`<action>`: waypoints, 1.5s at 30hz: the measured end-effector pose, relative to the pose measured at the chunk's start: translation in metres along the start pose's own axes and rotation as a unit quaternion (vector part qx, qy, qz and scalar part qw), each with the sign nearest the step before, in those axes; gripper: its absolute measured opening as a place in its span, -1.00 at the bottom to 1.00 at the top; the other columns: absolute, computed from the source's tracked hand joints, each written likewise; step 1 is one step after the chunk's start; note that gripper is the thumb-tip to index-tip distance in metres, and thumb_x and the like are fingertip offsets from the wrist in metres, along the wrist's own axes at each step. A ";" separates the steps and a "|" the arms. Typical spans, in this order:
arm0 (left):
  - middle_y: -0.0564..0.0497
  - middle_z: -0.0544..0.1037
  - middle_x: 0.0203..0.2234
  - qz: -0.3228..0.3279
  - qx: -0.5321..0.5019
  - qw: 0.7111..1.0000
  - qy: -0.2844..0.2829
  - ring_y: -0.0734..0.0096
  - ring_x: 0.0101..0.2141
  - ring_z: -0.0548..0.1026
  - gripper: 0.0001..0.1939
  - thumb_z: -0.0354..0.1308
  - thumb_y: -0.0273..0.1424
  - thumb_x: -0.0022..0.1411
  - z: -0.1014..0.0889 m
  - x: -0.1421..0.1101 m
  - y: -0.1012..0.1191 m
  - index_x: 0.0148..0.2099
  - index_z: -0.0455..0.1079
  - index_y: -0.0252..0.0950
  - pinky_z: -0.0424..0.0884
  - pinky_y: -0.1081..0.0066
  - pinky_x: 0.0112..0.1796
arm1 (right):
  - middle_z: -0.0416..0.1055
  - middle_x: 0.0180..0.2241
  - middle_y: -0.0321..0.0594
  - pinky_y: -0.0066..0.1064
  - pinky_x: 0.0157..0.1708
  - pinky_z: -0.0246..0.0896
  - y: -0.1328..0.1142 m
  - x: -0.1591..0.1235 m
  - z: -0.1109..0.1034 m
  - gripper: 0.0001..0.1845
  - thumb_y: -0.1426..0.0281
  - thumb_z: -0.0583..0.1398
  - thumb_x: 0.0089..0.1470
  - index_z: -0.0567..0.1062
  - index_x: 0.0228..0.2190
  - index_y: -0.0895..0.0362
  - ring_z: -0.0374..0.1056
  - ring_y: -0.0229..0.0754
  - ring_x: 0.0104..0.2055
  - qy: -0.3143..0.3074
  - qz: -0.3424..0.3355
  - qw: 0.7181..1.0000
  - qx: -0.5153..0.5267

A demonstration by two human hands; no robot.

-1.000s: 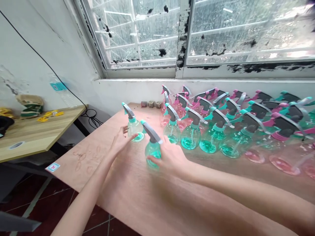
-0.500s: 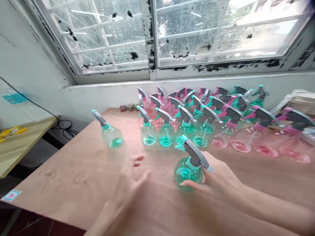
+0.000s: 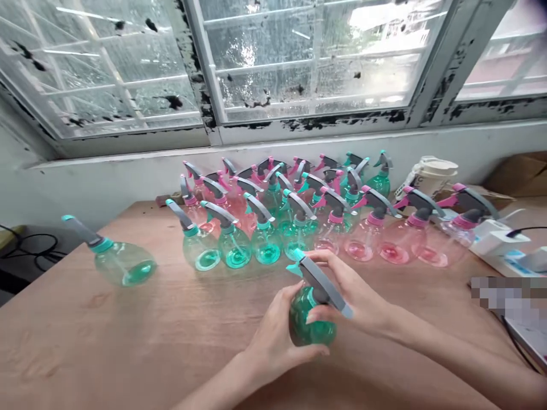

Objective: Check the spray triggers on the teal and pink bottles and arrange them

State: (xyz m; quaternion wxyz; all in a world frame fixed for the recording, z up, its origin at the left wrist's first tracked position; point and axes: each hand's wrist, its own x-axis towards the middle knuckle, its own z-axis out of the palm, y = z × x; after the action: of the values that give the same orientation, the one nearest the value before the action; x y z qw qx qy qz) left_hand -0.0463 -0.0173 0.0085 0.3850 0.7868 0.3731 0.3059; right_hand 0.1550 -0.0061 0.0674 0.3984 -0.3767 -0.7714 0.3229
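A green spray bottle [image 3: 314, 324] with a grey and teal trigger head is between my hands, tilted a little, over the near part of the wooden table. My left hand [image 3: 280, 333] curls round the lower body of the bottle, thumb toward me. Around its neck, just below the trigger head, closes my right hand [image 3: 350, 293]. Apart on the left stands another green spray bottle [image 3: 123, 265]. Behind my hands is a group of green spray bottles [image 3: 235, 249] and pink spray bottles [image 3: 395, 242], several rows deep.
Beyond the bottles run the wall and a barred window [image 3: 307, 62]. A cream lidded cup [image 3: 431, 173] stands at the back right, near a cardboard box [image 3: 519, 179]. White plugs [image 3: 499, 242] with cables and a dark flat device [image 3: 508, 319], partly pixelated, lie at the right edge.
My left hand has left the separate bottle at left and come right to grip the bottle in my right hand. The view has swung right.
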 end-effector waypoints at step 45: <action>-0.25 0.46 0.08 0.106 0.382 0.918 0.016 0.01 0.15 0.36 -0.69 0.01 -0.46 0.35 0.005 0.044 -0.034 0.10 0.38 -0.38 0.40 0.03 0.09 | 0.37 -0.28 -0.28 -0.36 -0.20 0.39 0.030 0.011 -0.015 -0.74 0.41 0.14 0.22 0.36 -0.05 -0.01 0.36 -0.25 -0.35 0.059 0.004 0.992 0.110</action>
State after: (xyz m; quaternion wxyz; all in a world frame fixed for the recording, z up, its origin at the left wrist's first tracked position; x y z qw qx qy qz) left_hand -0.0307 0.0316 -0.0134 0.0144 0.9039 0.3818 0.1921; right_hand 0.1731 0.0208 0.0546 0.4809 -0.3519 -0.7048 0.3849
